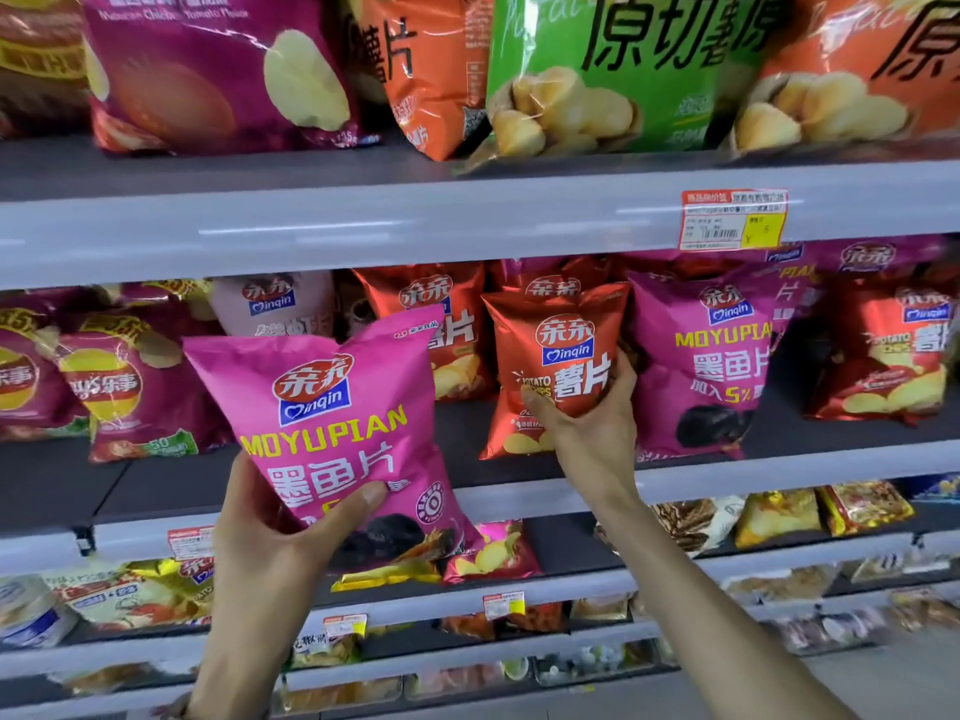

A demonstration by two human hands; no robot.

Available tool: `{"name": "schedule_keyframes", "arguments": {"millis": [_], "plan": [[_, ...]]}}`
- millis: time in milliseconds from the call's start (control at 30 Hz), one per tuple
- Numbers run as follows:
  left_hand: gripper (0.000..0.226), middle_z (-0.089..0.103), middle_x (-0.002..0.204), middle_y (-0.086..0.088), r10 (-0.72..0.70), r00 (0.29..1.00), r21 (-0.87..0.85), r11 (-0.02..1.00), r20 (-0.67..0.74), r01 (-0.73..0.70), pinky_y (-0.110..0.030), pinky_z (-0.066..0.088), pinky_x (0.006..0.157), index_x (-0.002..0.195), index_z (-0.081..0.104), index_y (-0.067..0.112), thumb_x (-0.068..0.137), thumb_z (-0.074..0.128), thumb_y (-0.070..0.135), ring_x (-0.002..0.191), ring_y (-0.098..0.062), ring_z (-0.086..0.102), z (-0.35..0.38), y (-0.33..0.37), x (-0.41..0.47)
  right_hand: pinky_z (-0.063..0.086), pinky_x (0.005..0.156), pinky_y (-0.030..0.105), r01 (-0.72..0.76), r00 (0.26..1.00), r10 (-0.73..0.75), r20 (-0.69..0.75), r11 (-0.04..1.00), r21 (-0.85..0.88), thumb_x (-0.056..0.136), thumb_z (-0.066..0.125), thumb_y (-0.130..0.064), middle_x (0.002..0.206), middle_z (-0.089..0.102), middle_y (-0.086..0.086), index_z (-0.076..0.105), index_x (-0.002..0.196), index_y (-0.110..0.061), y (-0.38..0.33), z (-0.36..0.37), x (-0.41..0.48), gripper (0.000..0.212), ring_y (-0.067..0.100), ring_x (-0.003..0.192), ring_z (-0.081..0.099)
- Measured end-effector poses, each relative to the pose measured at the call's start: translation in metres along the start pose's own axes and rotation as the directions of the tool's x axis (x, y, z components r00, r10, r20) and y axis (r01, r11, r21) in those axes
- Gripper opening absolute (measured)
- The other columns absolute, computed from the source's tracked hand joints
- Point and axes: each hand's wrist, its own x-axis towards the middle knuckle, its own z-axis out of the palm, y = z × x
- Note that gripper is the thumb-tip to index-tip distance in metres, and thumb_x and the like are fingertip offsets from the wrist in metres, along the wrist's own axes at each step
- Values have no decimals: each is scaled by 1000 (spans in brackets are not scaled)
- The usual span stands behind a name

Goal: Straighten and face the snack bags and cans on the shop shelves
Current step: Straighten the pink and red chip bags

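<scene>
While both hands are loaded, margin is thin. Head view only.

Left hand [280, 532] grips the pink Moyupian bag [332, 423] low down, thumb pressed on the front, fingers curled behind. The bag is off the shelf, held in front of the middle shelf's [779, 465] front edge, left of centre, tilted. Right hand [592, 423] clenches the red chip bag [556, 356] at mid-height, thumb across the face. That bag sits near the front edge, mid-shelf; can't tell if its base is resting.

Risks, my read:
- pink bag is held by its bottom only, so it could flop or slip
- a tight squeeze could crush the chips in the red bag
- red bag is just beside a shelved pink bag [711, 366], so a sideways shove could tip it

Surface: grey shelving with dark decks, a price tag [732, 219] on the top shelf's [363, 220] lip. Big bags above, small mixed snacks below — a shop aisle.
</scene>
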Motion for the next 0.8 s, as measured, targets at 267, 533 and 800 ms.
{"name": "schedule_keyframes", "arguments": {"millis": [267,533,800], "plan": [[65,80,99,1,25,992,28,999,128,-28,-30,63,57,119,61,22,62,91,17,84,-16,79,49,18,-26,52,108,47,34,994,-37,99,999,32,66,82,-79,142,59,-12,22,159,-38,3,-12,0,118,13,132,58],[71,79,105,2,34,985,79,996,172,-48,-55,64,71,121,61,29,62,100,27,92,-22,79,139,31,-54,48,107,33,159,970,-200,138,952,262,107,46,-45,138,62,-14,54,143,-23,4,-116,-66,43,13,133,57],[78,76,114,14,131,950,136,975,283,-174,-36,62,85,128,58,36,62,100,34,103,-9,75,284,55,-96,53,104,30,12,919,-163,358,921,389,87,72,-55,150,54,-19,25,158,-45,33,-233,-46,85,10,137,56]]}}
